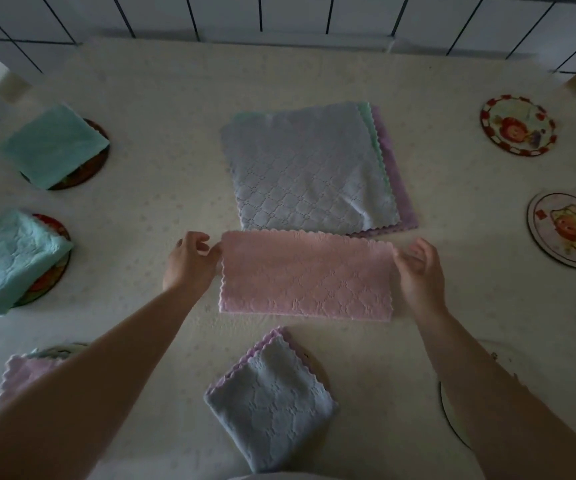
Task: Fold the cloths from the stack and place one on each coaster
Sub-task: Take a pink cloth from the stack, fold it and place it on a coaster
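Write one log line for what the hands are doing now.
left hand: pinches pink cloth | right hand: pinches it | cloth: folded once

I saw two bare forearms reaching in from the bottom corners of the head camera's view. Neither arm wore a sleeve, watch, bracelet or glove. The left hand (pixel 189 261) and the right hand (pixel 418 271) were both bare, and I could make out no rings on the fingers. At the bottom edge, between the arms, showed a pale sliver, perhaps clothing; I could not tell.
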